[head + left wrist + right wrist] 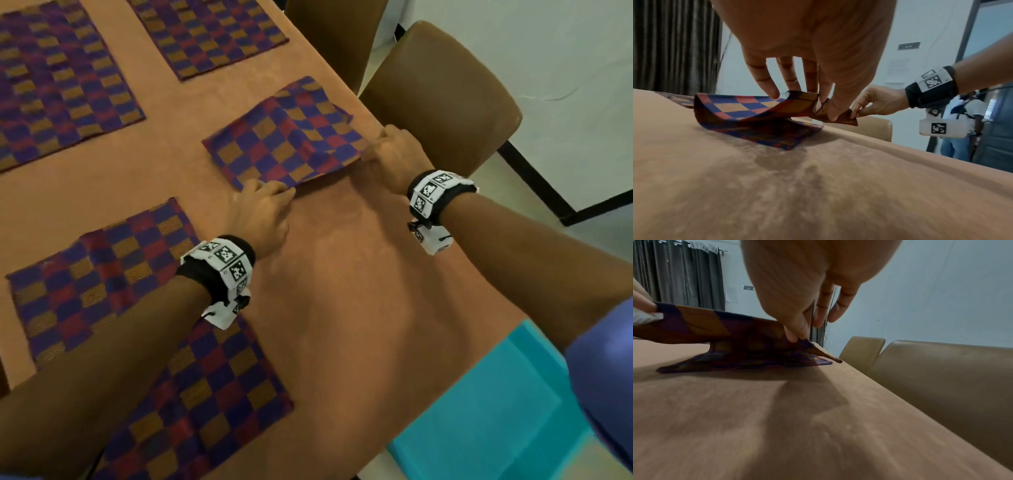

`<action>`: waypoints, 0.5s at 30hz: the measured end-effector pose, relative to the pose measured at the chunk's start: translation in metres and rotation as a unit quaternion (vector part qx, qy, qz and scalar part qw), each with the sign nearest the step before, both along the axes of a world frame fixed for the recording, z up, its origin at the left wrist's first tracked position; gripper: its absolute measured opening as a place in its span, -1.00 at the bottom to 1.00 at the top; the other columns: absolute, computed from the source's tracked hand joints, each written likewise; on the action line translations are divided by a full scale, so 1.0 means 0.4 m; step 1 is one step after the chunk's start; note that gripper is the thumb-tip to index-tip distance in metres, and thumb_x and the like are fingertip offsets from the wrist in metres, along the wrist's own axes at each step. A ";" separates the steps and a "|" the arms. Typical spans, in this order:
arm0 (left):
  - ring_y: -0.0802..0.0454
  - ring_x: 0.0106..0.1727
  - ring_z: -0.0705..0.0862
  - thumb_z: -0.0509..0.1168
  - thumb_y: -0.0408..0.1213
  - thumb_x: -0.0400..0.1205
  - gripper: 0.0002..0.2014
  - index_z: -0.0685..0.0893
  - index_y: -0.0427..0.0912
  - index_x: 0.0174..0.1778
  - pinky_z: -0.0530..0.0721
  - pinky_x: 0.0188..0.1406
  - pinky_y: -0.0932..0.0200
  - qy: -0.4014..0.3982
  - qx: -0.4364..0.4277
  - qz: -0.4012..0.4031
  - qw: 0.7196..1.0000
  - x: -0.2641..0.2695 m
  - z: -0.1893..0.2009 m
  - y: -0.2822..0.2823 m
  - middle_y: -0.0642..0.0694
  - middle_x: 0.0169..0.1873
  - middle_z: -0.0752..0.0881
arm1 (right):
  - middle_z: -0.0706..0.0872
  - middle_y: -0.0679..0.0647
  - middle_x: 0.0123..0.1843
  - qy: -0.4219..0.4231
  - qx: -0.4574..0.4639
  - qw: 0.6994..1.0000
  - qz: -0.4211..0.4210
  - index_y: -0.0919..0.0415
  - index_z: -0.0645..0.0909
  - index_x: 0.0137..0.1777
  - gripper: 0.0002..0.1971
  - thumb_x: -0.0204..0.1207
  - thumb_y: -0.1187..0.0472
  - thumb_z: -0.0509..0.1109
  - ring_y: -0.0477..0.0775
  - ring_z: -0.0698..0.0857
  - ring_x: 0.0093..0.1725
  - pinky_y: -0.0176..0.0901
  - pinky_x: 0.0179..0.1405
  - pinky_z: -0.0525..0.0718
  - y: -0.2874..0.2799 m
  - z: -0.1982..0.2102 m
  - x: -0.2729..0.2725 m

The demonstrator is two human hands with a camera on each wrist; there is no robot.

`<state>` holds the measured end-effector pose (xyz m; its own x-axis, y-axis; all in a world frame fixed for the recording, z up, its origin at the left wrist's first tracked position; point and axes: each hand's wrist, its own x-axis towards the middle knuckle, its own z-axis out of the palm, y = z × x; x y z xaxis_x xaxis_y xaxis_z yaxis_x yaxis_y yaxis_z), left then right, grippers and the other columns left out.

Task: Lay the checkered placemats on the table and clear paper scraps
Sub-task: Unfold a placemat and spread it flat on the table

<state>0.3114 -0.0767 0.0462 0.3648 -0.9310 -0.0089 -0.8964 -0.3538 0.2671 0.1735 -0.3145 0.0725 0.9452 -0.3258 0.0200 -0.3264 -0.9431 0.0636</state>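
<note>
Purple-red-orange checkered cloth placemat [287,137], right table [342,308] edge: left hand [263,212] and right hand [394,154] pinch near corners, fingers closed, spreading it flat.

**One placemat half-lifted, four lying on the table**

The checkered placemat [284,137] in purple, red and orange squares is raised along its near edge, with the far part resting on the tan table [342,308] near the right side and a fold at its far corner. Four more placemats [61,82] of the same pattern lie spread to the left and nearer.
</note>
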 end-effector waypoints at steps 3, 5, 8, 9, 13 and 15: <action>-0.26 0.21 0.50 0.33 -0.23 0.54 -0.51 0.57 -0.13 0.44 0.59 0.05 -0.21 0.031 0.005 -0.029 0.999 -0.096 -0.005 0.013 -0.08 0.33 0.63 | 0.71 0.30 -0.11 0.025 0.013 0.999 -0.024 0.21 0.78 -0.11 -0.66 0.49 0.16 0.15 0.36 0.62 -0.06 0.09 -0.20 0.45 0.000 -0.014 -0.106; -0.25 0.20 0.50 0.32 -0.23 0.55 -0.51 0.56 -0.12 0.45 0.58 0.05 -0.17 0.038 0.015 -0.049 0.998 -0.171 -0.005 0.021 -0.07 0.33 0.62 | 0.71 0.22 -0.20 0.051 0.008 0.998 -0.046 0.14 0.79 -0.19 -0.80 0.43 0.28 0.31 0.32 0.59 -0.11 0.01 -0.25 0.38 0.013 -0.021 -0.185; -0.19 0.24 0.49 0.25 -0.22 0.61 -0.56 0.56 -0.09 0.44 0.53 0.08 -0.12 0.069 0.033 -0.075 0.994 -0.282 -0.007 0.030 -0.02 0.33 0.61 | 0.69 0.14 -0.36 0.057 0.014 0.995 -0.078 0.14 0.74 -0.33 -0.77 0.31 0.23 0.22 0.25 0.54 -0.23 -0.07 -0.35 0.39 0.033 -0.041 -0.304; -0.15 0.24 0.48 0.22 -0.21 0.62 -0.59 0.58 -0.06 0.42 0.53 0.09 -0.10 0.081 0.042 -0.085 0.992 -0.316 -0.012 0.035 0.01 0.31 0.61 | 0.67 0.13 -0.39 0.059 0.018 0.994 -0.089 0.15 0.71 -0.36 -0.78 0.29 0.23 0.21 0.22 0.53 -0.27 -0.08 -0.38 0.44 0.042 -0.047 -0.346; -0.07 0.05 0.47 0.16 -0.21 0.62 -0.75 0.67 -0.06 0.14 0.56 0.00 -0.10 0.106 0.083 -0.159 0.978 -0.462 -0.022 0.055 0.04 0.13 0.66 | 0.65 0.15 -0.41 0.056 0.048 0.989 -0.125 0.21 0.65 -0.38 -0.88 0.30 0.26 0.30 0.22 0.55 -0.29 -0.03 -0.36 0.55 0.086 -0.069 -0.509; -0.06 0.02 0.47 0.14 -0.17 0.62 -0.74 0.67 -0.08 0.12 0.58 0.01 -0.12 0.095 0.100 -0.198 0.971 -0.527 -0.022 0.067 0.03 0.10 0.65 | 0.66 0.12 -0.41 0.050 0.068 0.988 -0.128 0.19 0.64 -0.39 -0.75 0.32 0.15 0.15 0.20 0.54 -0.28 -0.04 -0.35 0.57 0.097 -0.093 -0.576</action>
